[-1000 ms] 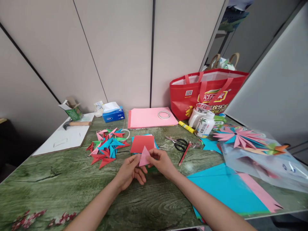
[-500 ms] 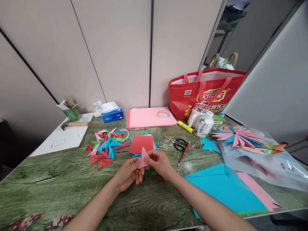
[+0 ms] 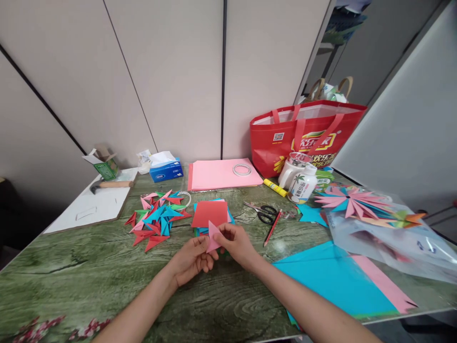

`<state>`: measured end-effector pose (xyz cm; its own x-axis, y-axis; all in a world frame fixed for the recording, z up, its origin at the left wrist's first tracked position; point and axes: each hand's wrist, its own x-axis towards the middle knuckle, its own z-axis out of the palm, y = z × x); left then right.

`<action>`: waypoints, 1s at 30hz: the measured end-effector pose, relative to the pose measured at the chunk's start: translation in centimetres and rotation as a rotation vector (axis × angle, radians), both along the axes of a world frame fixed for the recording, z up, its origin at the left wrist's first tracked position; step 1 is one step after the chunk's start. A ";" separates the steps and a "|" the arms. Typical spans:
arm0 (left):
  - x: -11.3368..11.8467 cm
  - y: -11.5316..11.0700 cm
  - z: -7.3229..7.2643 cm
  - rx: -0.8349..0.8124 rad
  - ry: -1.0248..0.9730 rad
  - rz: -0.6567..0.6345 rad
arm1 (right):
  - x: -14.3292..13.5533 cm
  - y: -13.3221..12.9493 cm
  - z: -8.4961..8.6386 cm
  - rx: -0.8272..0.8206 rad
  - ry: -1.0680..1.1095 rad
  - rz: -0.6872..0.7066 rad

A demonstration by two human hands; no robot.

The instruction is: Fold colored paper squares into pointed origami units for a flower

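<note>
Between my two hands is a small folded piece of pink paper, its pointed tip facing up. My left hand pinches its lower left edge, the other fingers curled beneath. From the right, my right hand grips the paper between thumb and fingers. Just behind them lies a stack of square papers with a red sheet on top and blue edges showing below. To the left is a pile of folded paper pieces in red, blue, pink and green.
Scissors and a red pencil lie right of the stack. Farther right are blue sheets and a pink paper star on plastic. Pink sheets, a glue stick, a bottle and a red bag stand or lie behind.
The folded pink paper has tilted slightly, its tip shifting a little left and down. Both hands keep hold of it in nearly the same place.
</note>
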<state>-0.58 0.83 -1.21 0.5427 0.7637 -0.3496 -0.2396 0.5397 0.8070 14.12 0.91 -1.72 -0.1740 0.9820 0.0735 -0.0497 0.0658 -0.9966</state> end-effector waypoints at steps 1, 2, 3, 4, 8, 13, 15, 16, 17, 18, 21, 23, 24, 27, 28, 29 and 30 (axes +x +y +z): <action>0.1 -0.1 0.1 0.012 0.019 0.002 | -0.1 0.0 0.0 0.000 -0.009 -0.003; 0.2 -0.2 0.2 0.036 0.042 0.013 | -0.1 -0.1 0.0 -0.002 -0.016 -0.007; 0.3 -0.4 0.2 0.067 0.064 0.034 | -0.2 -0.1 -0.1 -0.003 -0.021 -0.013; 0.4 -0.5 0.3 0.098 0.081 0.061 | -0.3 -0.1 -0.1 -0.005 -0.024 -0.018; 0.5 -0.5 0.4 0.087 0.056 0.085 | -0.2 0.0 -0.2 -0.016 -0.004 -0.021; -0.1 0.1 0.6 -0.059 -0.042 0.034 | 0.2 0.3 -0.3 -0.008 0.004 -0.061; -0.2 0.1 0.6 -0.077 -0.053 0.034 | 0.2 0.4 -0.3 0.028 -0.022 -0.090; -0.3 0.1 0.7 -0.081 -0.051 0.037 | 0.2 0.3 -0.3 0.044 -0.031 -0.098; -0.2 0.0 0.7 -0.078 -0.042 0.040 | 0.2 0.3 -0.3 0.050 -0.034 -0.101; -0.2 -0.1 0.8 -0.069 -0.027 0.043 | 0.2 0.3 -0.3 0.047 -0.030 -0.099; 0.1 -0.3 0.9 -0.003 0.044 0.064 | 0.0 0.1 -0.2 0.014 -0.011 -0.078; 0.3 -0.6 1.0 0.067 0.099 0.082 | 0.0 0.0 -0.1 0.009 -0.012 -0.070; 0.4 -0.7 1.1 0.105 0.124 0.090 | 0.0 -0.1 0.0 0.012 -0.012 -0.068; 0.6 -0.9 1.1 0.190 0.178 0.095 | 0.0 -0.1 0.1 0.007 0.014 -0.049; 0.6 -0.9 1.2 0.204 0.184 0.090 | 0.0 -0.1 0.1 0.003 0.033 -0.042; 0.6 -0.9 1.2 0.214 0.186 0.080 | 0.1 -0.1 0.2 0.001 0.054 -0.039; 0.6 -0.9 1.2 0.219 0.185 0.065 | 0.1 -0.1 0.2 0.001 0.072 -0.037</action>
